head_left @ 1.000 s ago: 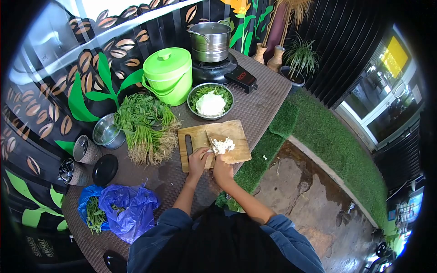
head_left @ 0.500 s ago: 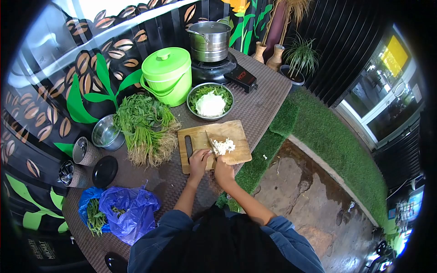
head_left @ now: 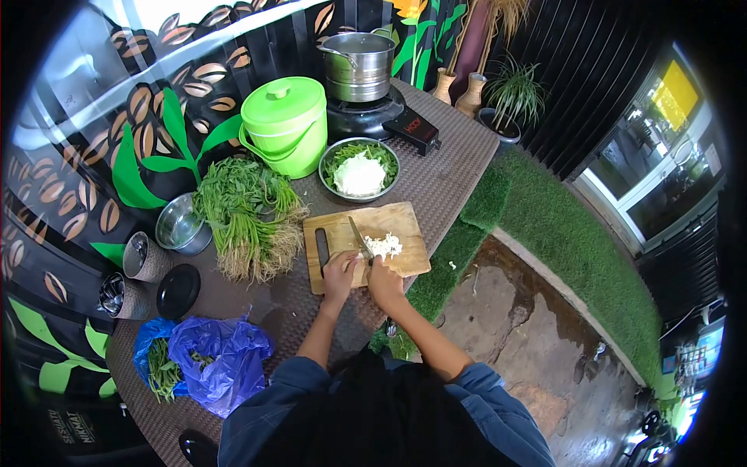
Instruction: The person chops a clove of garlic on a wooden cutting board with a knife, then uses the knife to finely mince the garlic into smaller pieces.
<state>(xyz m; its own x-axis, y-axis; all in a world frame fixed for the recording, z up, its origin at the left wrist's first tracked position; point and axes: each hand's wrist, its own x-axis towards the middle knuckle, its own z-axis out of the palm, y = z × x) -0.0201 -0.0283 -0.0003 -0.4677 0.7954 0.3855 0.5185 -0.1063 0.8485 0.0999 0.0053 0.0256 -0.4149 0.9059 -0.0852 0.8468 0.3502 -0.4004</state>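
A wooden cutting board (head_left: 334,231) lies on the table, with a small heap of chopped white pieces (head_left: 385,247) on its right half. My right hand (head_left: 384,282) is closed round the handle of a knife (head_left: 359,237), whose blade points away from me, left of the heap. Beside the blade, my left hand (head_left: 339,275) is closed at the board's near edge; what its fingers hold is too small to make out. Beyond the board stands a metal bowl (head_left: 359,198) holding cut greens and a white mound (head_left: 360,174).
Left of the board lie leafy greens with roots (head_left: 253,222). A green lidded bucket (head_left: 288,128) and a pot (head_left: 359,70) on a burner stand behind. Plastic bags (head_left: 218,366), a metal bowl (head_left: 184,226) and a black lid (head_left: 179,290) are at the left.
The knife blade has tilted slightly and its tip sits a little further left and up. Both hands remain in nearly the same place at the board.
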